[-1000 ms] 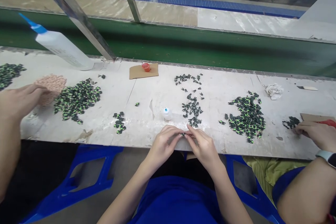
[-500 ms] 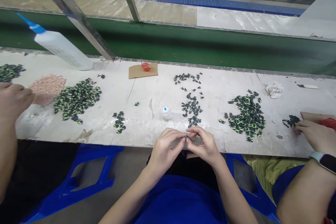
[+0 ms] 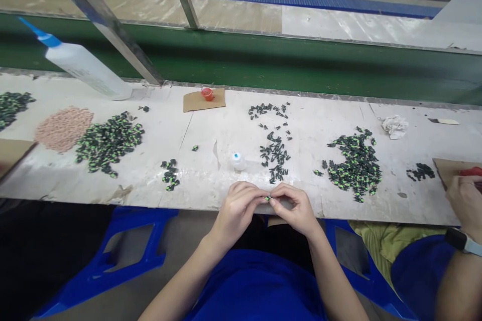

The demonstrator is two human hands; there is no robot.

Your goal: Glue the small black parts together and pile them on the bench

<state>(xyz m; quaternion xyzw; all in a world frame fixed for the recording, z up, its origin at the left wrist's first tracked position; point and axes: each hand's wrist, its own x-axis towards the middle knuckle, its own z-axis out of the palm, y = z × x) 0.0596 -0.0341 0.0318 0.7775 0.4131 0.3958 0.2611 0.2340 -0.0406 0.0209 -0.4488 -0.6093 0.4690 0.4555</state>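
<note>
Grip: thumb-and-fingertip pinch on both sides. Left hand (image 3: 235, 208) and right hand (image 3: 296, 208) meet on one small dark-and-green piece (image 3: 268, 198), fingertips closed around it. Piece sits between the two hands, over the near edge of the tabletop (image 3: 161, 125), just in front of the small white bottle (image 3: 237, 162). Too small to tell whether it's one part or two, or how it's turned.

Doing it well, my read:
- Fingertips cover most of the piece. Let one hand hold, the other adjust; two hands pushing at once will likely skew it.
- Light, even pressure. A part this small probably pops out sideways if squeezed off-centre.
- Work a bit farther in over the tabletop. At the edge, a drop could end up on the floor.
- Bottle's upright near the knuckles; watch for a bump.
- Square it by feel, then open the fingers for a look before letting go.

Loose dark parts (image 3: 274, 153) lie just beyond the right hand; green-marked heap (image 3: 356, 168) is farther right. Don't let elbows or sleeves mix them.
</note>
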